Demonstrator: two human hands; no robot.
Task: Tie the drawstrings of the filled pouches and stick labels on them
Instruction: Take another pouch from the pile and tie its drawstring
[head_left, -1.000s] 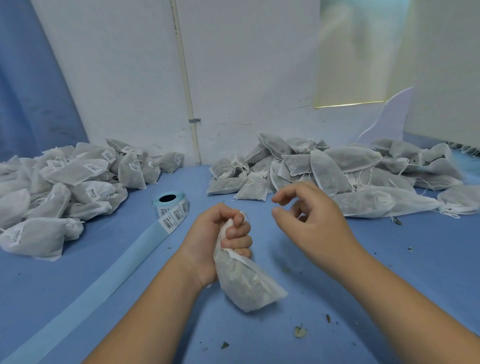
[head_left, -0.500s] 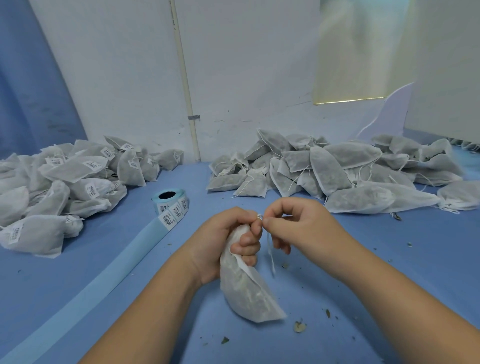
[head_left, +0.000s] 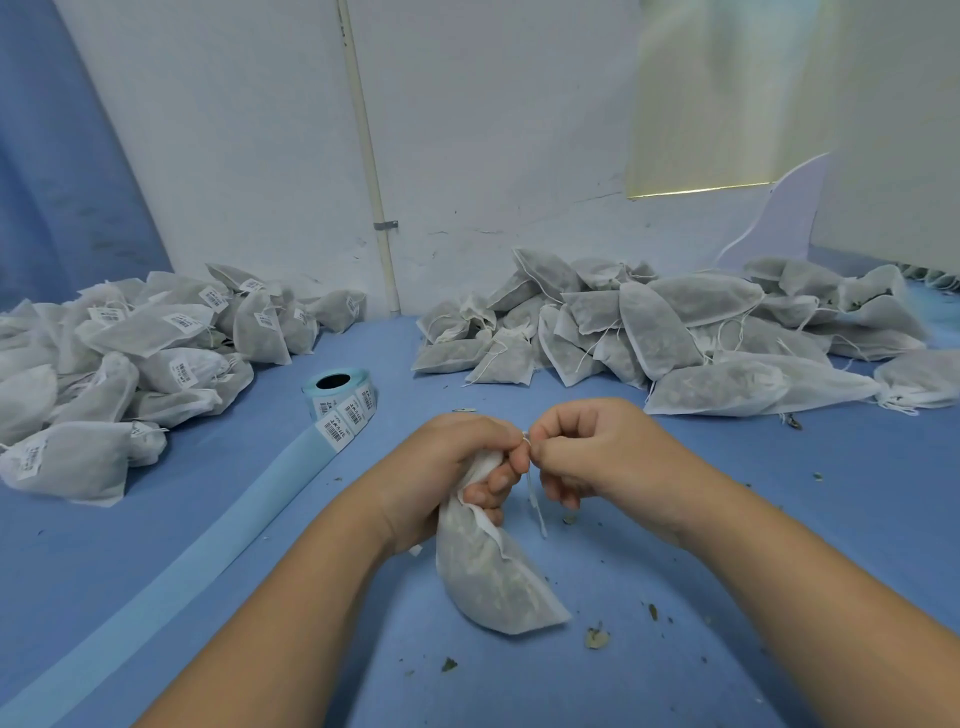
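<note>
A filled white mesh pouch (head_left: 488, 577) stands tilted on the blue table, its bottom resting on the surface. My left hand (head_left: 447, 467) grips its gathered neck. My right hand (head_left: 592, 447) pinches the white drawstring (head_left: 535, 499) right at the neck, knuckle to knuckle with the left; a loose string end hangs down between the hands. A roll of barcode labels (head_left: 340, 397) lies to the left, its blue backing strip (head_left: 171, 582) trailing toward the near left edge.
A pile of labelled pouches (head_left: 119, 364) covers the left of the table. An unlabelled pile with loose drawstrings (head_left: 675, 338) lies at the back right. Dried herb crumbs (head_left: 595, 636) are scattered around the pouch. A white wall with a pipe (head_left: 369, 166) stands behind.
My right hand has moved from above and apart down to the pouch neck and taken hold of the drawstring. My left hand has kept its grip on the pouch.
</note>
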